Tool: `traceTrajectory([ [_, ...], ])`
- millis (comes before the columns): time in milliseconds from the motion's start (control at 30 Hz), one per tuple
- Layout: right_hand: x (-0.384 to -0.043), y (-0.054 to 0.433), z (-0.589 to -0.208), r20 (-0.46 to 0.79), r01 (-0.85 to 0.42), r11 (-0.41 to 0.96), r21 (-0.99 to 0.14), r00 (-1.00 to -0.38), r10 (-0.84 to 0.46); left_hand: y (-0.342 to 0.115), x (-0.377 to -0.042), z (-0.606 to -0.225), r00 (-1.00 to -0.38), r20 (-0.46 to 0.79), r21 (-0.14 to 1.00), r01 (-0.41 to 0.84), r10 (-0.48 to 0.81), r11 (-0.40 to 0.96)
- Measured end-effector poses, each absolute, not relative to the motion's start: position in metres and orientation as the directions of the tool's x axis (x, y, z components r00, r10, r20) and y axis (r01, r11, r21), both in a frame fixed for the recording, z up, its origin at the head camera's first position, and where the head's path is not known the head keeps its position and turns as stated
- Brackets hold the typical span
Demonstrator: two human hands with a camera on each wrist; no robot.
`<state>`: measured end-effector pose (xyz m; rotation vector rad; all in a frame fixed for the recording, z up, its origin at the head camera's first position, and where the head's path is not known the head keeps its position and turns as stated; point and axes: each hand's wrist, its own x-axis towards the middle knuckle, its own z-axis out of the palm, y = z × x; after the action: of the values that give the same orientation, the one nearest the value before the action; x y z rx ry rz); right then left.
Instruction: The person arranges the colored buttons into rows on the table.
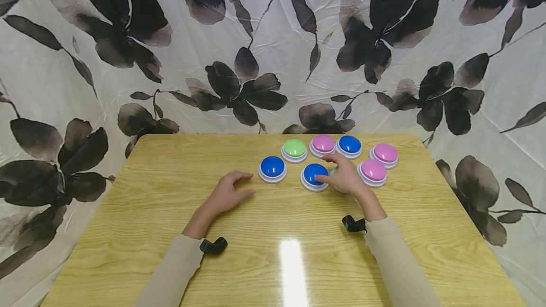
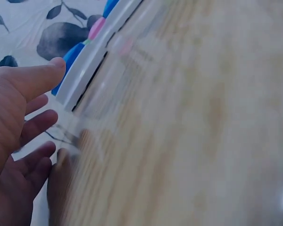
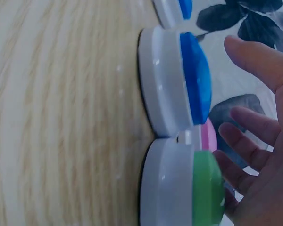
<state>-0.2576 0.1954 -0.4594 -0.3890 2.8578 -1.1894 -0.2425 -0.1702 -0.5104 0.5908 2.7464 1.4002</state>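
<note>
My right hand [image 1: 343,174] is over a blue push button [image 1: 313,174] and a mostly hidden green one [image 3: 207,188], each on a round white base. Its fingers are spread and grip nothing; the right wrist view has the thumb apart from the blue dome. Whether a finger touches the green dome, I cannot tell. To the left, my left hand [image 1: 228,193] is held beside another blue button [image 1: 272,168], thumb and fingers apart with nothing between them. In the left wrist view, the thumb [image 2: 42,77] overlaps that button's edge.
Behind stand a green button [image 1: 294,149], a pink one [image 1: 323,144] and a blue one [image 1: 349,145]. Two more pink buttons, one further back [image 1: 385,154] and one nearer [image 1: 373,171], sit right of my right hand. A floral cloth [image 1: 294,60] hangs behind the wooden table [image 1: 170,165].
</note>
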Motion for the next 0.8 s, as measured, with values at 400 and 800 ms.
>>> traceTrajectory([
  [400,-0.260,0.199,-0.472,0.049,-0.209,0.763,-0.612,-0.973,-0.228,-0.174,-0.227,-0.504,-0.905,0.172,0.774,0.369,0.390,0.514],
  [800,-0.262,0.192,-0.476,0.048,-0.214,0.835,-0.507,-0.974,-0.220,-0.158,-0.217,-0.503,-0.869,0.164,0.765,0.410,0.466,0.496],
])
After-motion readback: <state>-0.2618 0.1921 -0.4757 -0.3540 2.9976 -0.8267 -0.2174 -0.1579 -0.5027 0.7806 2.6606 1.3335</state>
